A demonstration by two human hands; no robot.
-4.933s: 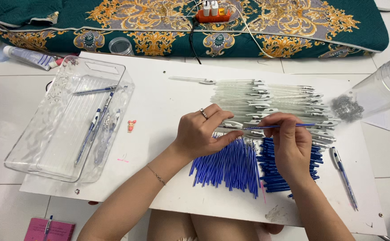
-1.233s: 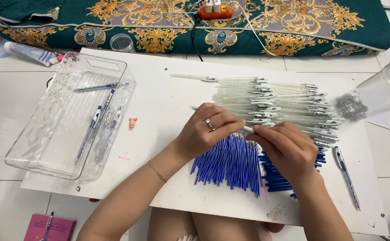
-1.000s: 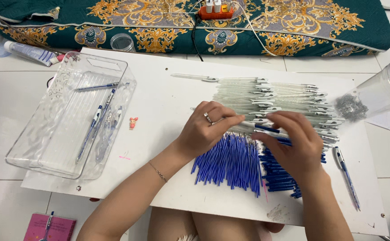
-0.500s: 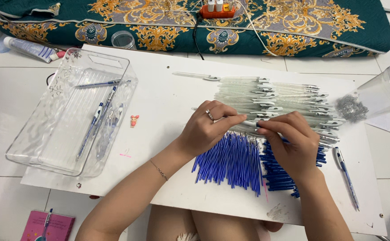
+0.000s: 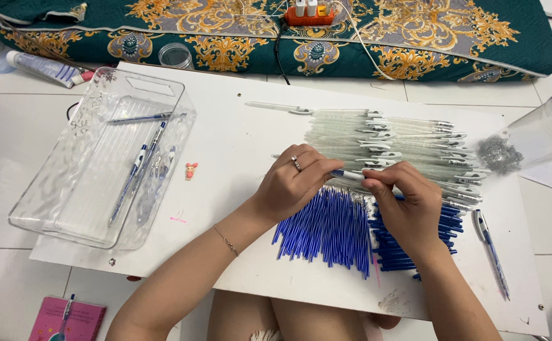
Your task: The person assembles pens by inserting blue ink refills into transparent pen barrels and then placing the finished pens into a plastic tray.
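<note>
Standing over this setup, so here's how it looks: a white board (image 5: 238,145) is doing duty as the tabletop, laid on the tiled floor, and I'll use it as the reference for everything.

Pretty much dead centre of the board, the left hand (image 5: 292,183) and the right hand (image 5: 408,205) meet around one pen (image 5: 347,175). Both are closed on it, left fingers curled over one end, right fingertips pinching the other, so the pen bridges the small gap between them just above the board. There's a ring on the left hand and a thin bracelet on that wrist.

Right under the hands, toward the board's near edge, lies a fan of blue refills (image 5: 326,224), with a second bunch of blue parts (image 5: 443,230) just beside it, partly hidden by the right hand. Past the hands, toward the far edge, sits a big heap of clear pen barrels (image 5: 402,136) with clips.

On the board's left end sits a clear plastic tray (image 5: 55,202) with a few finished pens (image 5: 134,177) inside. A tiny pink figure (image 5: 191,170) lies between the tray and the hands. Near the right edge one finished pen (image 5: 492,243) lies alone, and a clear plastic cup (image 5: 551,129) lies tipped over that corner, with small grey bits I can't make out at its mouth.

Beyond the far edge there's a green and gold patterned mat (image 5: 225,44).
</note>
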